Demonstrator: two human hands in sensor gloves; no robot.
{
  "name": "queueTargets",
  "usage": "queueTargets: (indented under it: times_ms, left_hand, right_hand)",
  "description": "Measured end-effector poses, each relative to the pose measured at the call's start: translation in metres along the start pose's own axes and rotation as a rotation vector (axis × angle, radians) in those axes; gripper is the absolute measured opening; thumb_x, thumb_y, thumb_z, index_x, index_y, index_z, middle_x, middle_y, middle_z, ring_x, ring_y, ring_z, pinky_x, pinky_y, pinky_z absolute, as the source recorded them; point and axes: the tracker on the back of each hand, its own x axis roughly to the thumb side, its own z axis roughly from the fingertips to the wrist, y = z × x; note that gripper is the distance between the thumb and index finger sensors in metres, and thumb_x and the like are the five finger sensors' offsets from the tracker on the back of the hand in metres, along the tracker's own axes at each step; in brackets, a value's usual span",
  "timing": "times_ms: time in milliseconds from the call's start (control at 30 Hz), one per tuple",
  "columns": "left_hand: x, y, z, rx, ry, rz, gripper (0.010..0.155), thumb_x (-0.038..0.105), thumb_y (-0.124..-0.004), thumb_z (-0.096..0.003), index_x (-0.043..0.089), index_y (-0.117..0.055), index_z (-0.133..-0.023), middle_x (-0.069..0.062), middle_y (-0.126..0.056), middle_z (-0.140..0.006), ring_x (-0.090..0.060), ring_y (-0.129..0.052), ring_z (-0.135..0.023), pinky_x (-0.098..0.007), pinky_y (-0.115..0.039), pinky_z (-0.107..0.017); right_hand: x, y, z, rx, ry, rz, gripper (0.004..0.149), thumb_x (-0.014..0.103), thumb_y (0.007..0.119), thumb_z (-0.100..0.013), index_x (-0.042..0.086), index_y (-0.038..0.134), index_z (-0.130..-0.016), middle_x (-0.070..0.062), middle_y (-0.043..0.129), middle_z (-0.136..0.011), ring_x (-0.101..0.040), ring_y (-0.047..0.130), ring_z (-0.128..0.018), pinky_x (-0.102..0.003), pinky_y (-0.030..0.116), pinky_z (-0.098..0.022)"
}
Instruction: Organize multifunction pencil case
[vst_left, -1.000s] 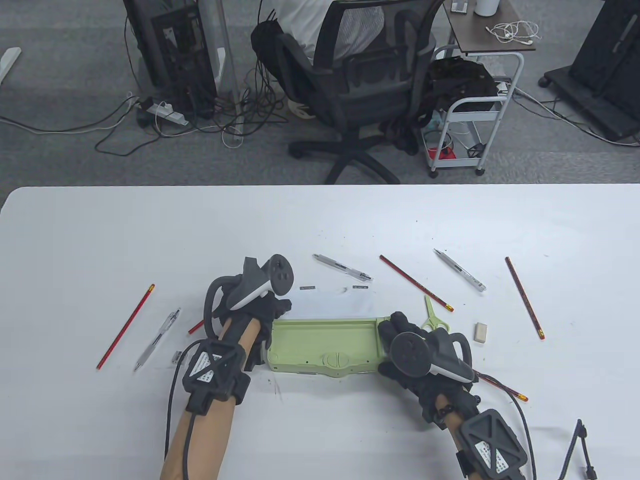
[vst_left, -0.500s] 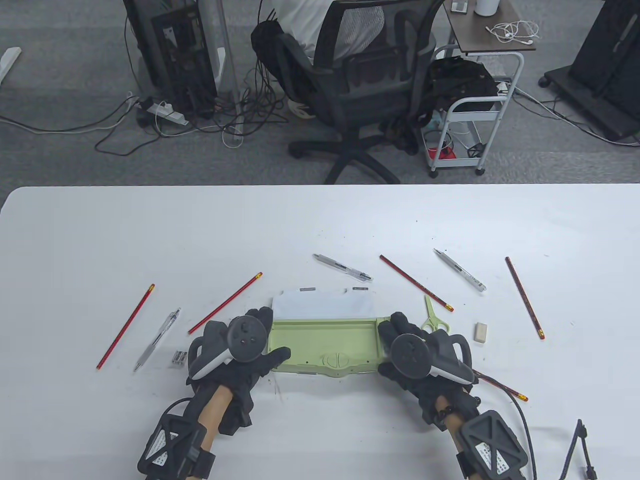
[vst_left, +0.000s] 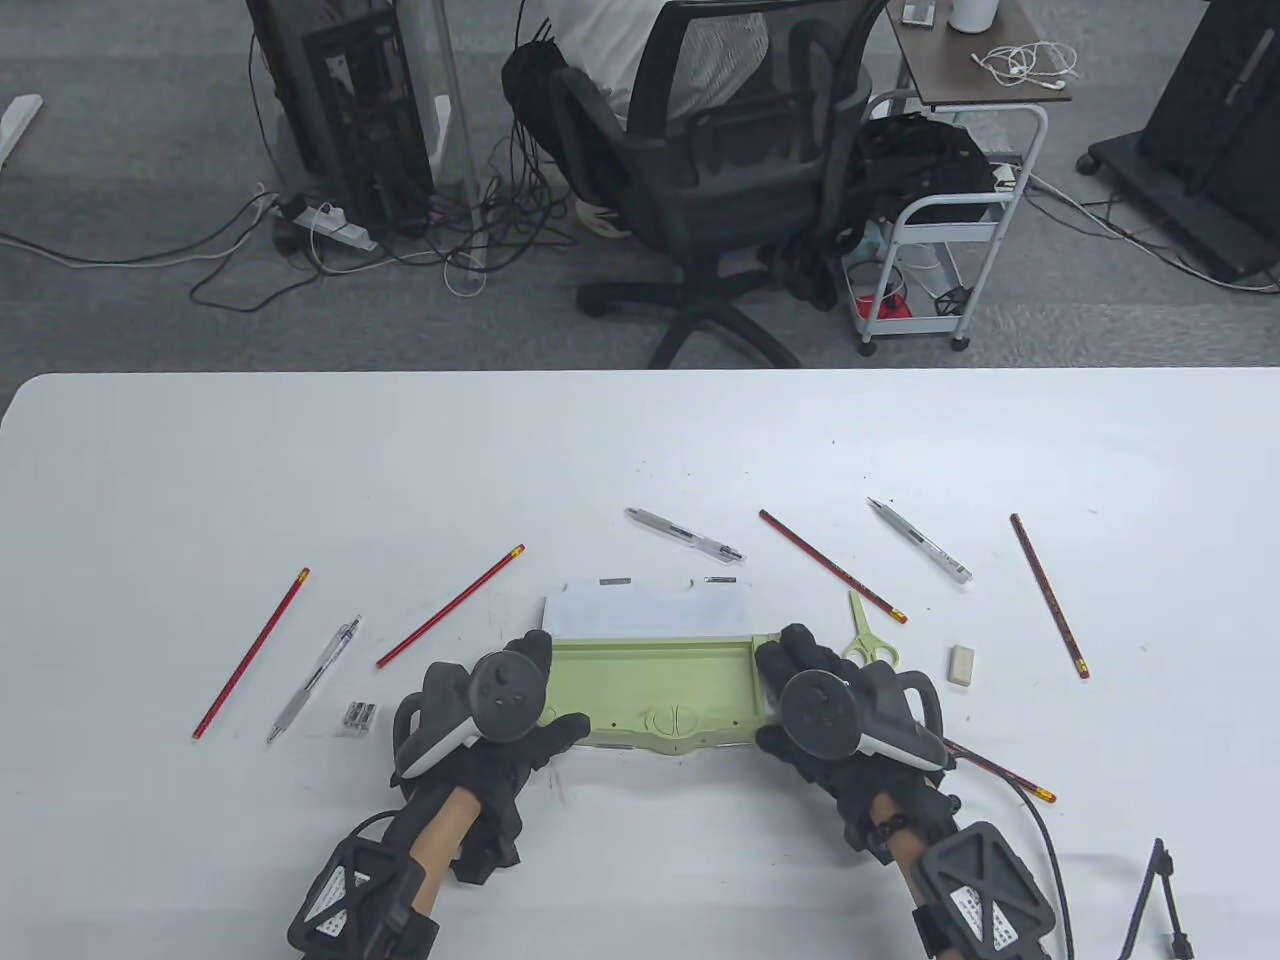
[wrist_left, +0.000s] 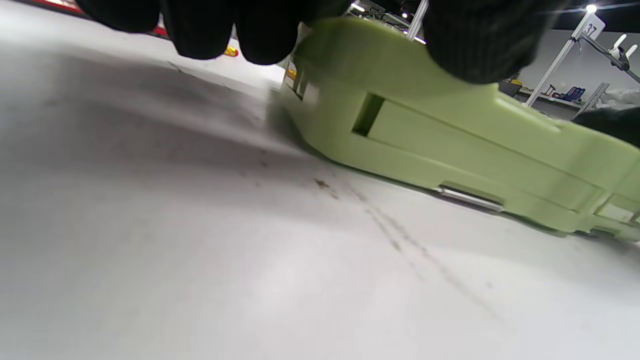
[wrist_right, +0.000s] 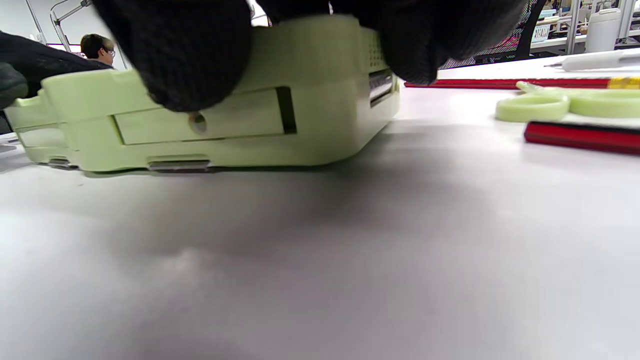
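Observation:
The green pencil case (vst_left: 650, 690) lies open on the white table, its white lid (vst_left: 645, 605) flat behind it. My left hand (vst_left: 550, 690) grips the case's left end, fingers on the back edge and thumb on the front. My right hand (vst_left: 780, 690) grips the right end the same way. The left wrist view shows the case's front wall (wrist_left: 450, 135) under my fingers (wrist_left: 200, 25). The right wrist view shows the case (wrist_right: 225, 125) under my thumb (wrist_right: 175, 50). The tray's inside looks empty.
Red pencils (vst_left: 250, 652) (vst_left: 450, 606) (vst_left: 830, 565) (vst_left: 1048, 595) (vst_left: 1000, 770), pens (vst_left: 312, 680) (vst_left: 685, 536) (vst_left: 920, 540), a sharpener (vst_left: 358, 715), an eraser (vst_left: 961, 664) and green scissors (vst_left: 868, 632) lie around the case. A compass (vst_left: 1150, 900) lies at the front right.
My left hand has come back from the case's far left corner, turned over and taken hold of the left end, uncovering a red pencil. The right hand has not moved.

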Motion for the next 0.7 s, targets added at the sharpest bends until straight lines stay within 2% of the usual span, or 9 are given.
queueTargets:
  times_ms: [200, 367, 567, 700]
  left_hand:
    - [0.002, 0.001, 0.0, -0.002, 0.017, -0.009, 0.094, 0.055, -0.074, -0.0471, 0.004, -0.037, -0.116, -0.028, -0.057, -0.12, -0.059, -0.061, -0.105, -0.076, -0.054, -0.066]
    - [0.003, 0.001, -0.001, -0.012, 0.022, -0.028, 0.094, 0.055, -0.073, -0.0473, 0.003, -0.036, -0.116, -0.028, -0.057, -0.12, -0.059, -0.06, -0.105, -0.076, -0.054, -0.066]
    - [0.004, 0.001, -0.001, -0.017, 0.023, -0.034, 0.094, 0.056, -0.073, -0.0475, 0.003, -0.035, -0.116, -0.028, -0.056, -0.12, -0.059, -0.06, -0.105, -0.076, -0.054, -0.066]
    - [0.005, 0.001, -0.001, -0.022, 0.028, -0.04, 0.094, 0.055, -0.072, -0.0478, 0.003, -0.035, -0.116, -0.028, -0.056, -0.121, -0.059, -0.06, -0.105, -0.076, -0.054, -0.066]
  right_hand:
    - [0.001, -0.011, 0.005, 0.039, -0.021, 0.038, 0.079, 0.041, 0.078, -0.047, 0.003, 0.046, -0.11, -0.033, 0.041, -0.11, -0.063, 0.053, -0.096, -0.069, 0.054, -0.069]
    - [-0.011, -0.049, 0.013, -0.053, 0.063, -0.012, 0.079, 0.043, 0.077, -0.048, 0.002, 0.049, -0.109, -0.033, 0.053, -0.108, -0.062, 0.061, -0.094, -0.069, 0.058, -0.068]
    - [-0.058, -0.093, -0.008, -0.077, 0.282, 0.048, 0.071, 0.041, 0.078, -0.048, 0.003, 0.06, -0.105, -0.029, 0.065, -0.103, -0.057, 0.073, -0.089, -0.065, 0.067, -0.066]
    - [-0.093, -0.102, -0.03, -0.033, 0.415, 0.134, 0.066, 0.04, 0.079, -0.048, 0.005, 0.065, -0.103, -0.027, 0.07, -0.101, -0.054, 0.077, -0.087, -0.063, 0.069, -0.065]
